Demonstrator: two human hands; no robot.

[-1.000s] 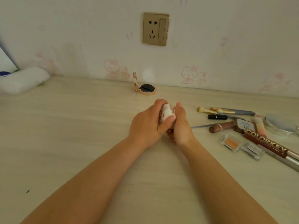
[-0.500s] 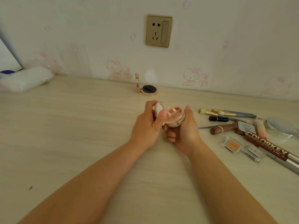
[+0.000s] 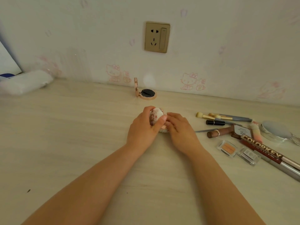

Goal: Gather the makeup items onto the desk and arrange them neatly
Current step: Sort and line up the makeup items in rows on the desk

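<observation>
Desk (image 3: 68,143): pale woodgrain, below gold wall socket (image 3: 157,37).
Wall: Hello Kitty prints.
Grip: left hand (image 3: 142,129) curled around compact (image 3: 155,117); right hand (image 3: 180,129) pinched its edge.

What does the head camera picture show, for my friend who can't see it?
Two hands hold a small round compact over a pale desk: the left hand grips its patterned lid, the right hand touches its edge. Brushes, lipstick and other makeup lie to the right; another compact stands open by the wall.

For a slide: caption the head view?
Both hands, left hand and right hand, hold a round compact over the desk.
</observation>
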